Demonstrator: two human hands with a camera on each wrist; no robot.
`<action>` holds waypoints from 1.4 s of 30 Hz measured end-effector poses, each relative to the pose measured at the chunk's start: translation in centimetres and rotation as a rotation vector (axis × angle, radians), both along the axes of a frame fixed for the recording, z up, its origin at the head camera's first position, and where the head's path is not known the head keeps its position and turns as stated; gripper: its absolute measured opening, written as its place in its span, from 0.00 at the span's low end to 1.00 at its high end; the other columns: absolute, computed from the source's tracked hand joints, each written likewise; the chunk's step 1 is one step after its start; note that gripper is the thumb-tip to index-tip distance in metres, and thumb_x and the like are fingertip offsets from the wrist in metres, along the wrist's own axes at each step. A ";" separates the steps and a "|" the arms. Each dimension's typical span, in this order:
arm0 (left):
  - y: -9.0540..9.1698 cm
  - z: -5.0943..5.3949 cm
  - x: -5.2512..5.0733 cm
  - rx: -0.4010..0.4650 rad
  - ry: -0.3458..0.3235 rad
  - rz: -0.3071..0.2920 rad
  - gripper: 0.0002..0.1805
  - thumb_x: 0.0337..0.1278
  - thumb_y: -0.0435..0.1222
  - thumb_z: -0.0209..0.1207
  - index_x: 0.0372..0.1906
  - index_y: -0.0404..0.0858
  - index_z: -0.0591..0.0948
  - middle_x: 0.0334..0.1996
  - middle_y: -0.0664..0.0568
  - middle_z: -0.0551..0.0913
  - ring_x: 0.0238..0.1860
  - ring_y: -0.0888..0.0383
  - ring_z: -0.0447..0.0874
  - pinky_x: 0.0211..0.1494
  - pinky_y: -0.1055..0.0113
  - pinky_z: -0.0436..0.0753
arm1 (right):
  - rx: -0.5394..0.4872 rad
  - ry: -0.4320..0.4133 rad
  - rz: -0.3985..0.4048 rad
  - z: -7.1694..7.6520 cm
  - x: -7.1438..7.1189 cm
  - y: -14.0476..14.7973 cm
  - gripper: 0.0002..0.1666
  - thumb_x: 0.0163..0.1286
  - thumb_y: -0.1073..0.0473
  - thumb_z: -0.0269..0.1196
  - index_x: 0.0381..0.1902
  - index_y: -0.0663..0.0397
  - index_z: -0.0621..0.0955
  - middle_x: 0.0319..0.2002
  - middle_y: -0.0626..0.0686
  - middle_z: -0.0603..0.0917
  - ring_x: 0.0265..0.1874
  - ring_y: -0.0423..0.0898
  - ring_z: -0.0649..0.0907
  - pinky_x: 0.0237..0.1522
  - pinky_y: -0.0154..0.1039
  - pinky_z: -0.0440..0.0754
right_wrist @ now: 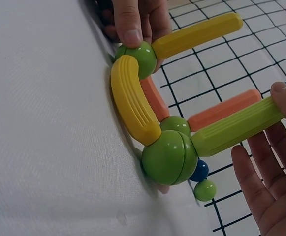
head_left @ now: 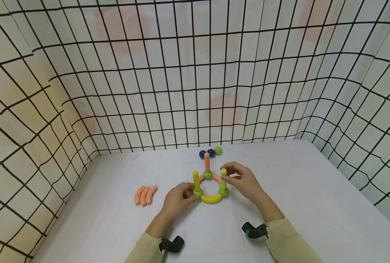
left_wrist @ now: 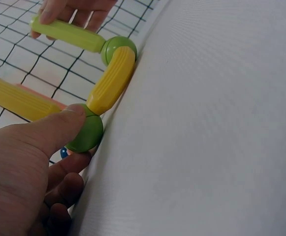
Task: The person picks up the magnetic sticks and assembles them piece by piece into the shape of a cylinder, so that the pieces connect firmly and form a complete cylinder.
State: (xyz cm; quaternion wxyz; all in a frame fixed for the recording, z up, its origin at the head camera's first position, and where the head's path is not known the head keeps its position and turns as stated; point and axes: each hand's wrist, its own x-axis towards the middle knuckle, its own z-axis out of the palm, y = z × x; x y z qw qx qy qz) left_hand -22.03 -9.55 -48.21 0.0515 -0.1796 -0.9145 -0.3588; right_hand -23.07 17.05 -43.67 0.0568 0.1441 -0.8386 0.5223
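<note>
A ring of curved sticks and green balls lies on the table, with three straight sticks standing up from the balls. My left hand pinches the left green ball between thumb and fingers; a yellow straight stick rises from it. With thumb and fingertips my right hand holds the upper end of a lime-green straight stick, whose lower end meets the right green ball. A yellow curved stick joins these two balls. At the back, an orange straight stick stands on another green ball.
Several orange curved sticks lie side by side at the left. Behind the ring sit two dark blue balls and one loose green ball. Black netting over white cloth encloses the back and sides of the white table.
</note>
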 end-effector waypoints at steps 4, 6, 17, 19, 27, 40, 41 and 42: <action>0.0 0.1 0.1 -0.001 -0.010 0.002 0.21 0.55 0.48 0.70 0.53 0.48 0.84 0.36 0.58 0.82 0.29 0.66 0.70 0.31 0.74 0.67 | 0.000 0.004 0.006 0.0 0.1 -0.1 0.18 0.67 0.56 0.68 0.54 0.51 0.81 0.49 0.51 0.85 0.47 0.48 0.83 0.48 0.33 0.82; 0.0 0.2 0.1 -0.001 -0.013 0.001 0.21 0.56 0.48 0.70 0.53 0.48 0.84 0.37 0.58 0.82 0.29 0.66 0.70 0.31 0.73 0.67 | 0.005 0.004 0.001 0.0 0.1 -0.1 0.18 0.67 0.56 0.68 0.54 0.51 0.81 0.49 0.51 0.85 0.47 0.48 0.83 0.48 0.33 0.82; -0.1 0.1 -0.1 -0.007 -0.010 0.001 0.20 0.56 0.48 0.70 0.53 0.49 0.84 0.37 0.58 0.82 0.29 0.65 0.70 0.31 0.73 0.67 | 0.091 -0.015 -0.010 -0.4 0.2 0.3 0.22 0.67 0.56 0.68 0.58 0.49 0.80 0.49 0.51 0.84 0.49 0.47 0.82 0.49 0.35 0.82; -0.1 0.1 -0.1 -0.006 -0.009 0.000 0.20 0.56 0.48 0.70 0.53 0.49 0.84 0.37 0.58 0.82 0.29 0.65 0.70 0.31 0.74 0.67 | 0.104 -0.017 -0.001 -0.6 0.2 0.5 0.23 0.66 0.56 0.69 0.58 0.51 0.79 0.50 0.51 0.84 0.48 0.48 0.82 0.49 0.36 0.82; 0.0 -0.1 0.0 0.003 0.011 0.000 0.20 0.55 0.47 0.71 0.53 0.48 0.84 0.38 0.57 0.84 0.28 0.67 0.70 0.30 0.74 0.68 | 0.227 -0.045 0.073 -2.4 -0.1 1.5 0.23 0.62 0.55 0.72 0.54 0.51 0.80 0.49 0.53 0.80 0.43 0.45 0.79 0.45 0.36 0.80; 0.0 0.0 0.0 0.021 0.006 -0.003 0.22 0.55 0.48 0.70 0.56 0.50 0.82 0.40 0.57 0.85 0.29 0.67 0.72 0.32 0.73 0.70 | 0.343 -0.026 0.074 -3.4 0.0 1.2 0.14 0.61 0.51 0.73 0.42 0.45 0.82 0.40 0.49 0.78 0.34 0.43 0.74 0.34 0.33 0.72; 0.0 -0.1 0.0 0.024 0.004 -0.002 0.23 0.55 0.48 0.70 0.56 0.50 0.82 0.41 0.57 0.85 0.30 0.67 0.73 0.32 0.73 0.70 | 0.348 -0.029 0.072 -3.5 0.0 1.2 0.14 0.61 0.51 0.73 0.41 0.44 0.82 0.40 0.48 0.77 0.34 0.43 0.74 0.33 0.33 0.72; 0.0 -0.1 0.0 0.027 0.002 -0.001 0.23 0.55 0.48 0.70 0.57 0.50 0.81 0.41 0.57 0.85 0.30 0.67 0.73 0.32 0.73 0.71 | 0.352 -0.032 0.069 -3.5 0.0 1.1 0.13 0.60 0.51 0.73 0.41 0.43 0.82 0.39 0.48 0.77 0.34 0.42 0.74 0.33 0.32 0.72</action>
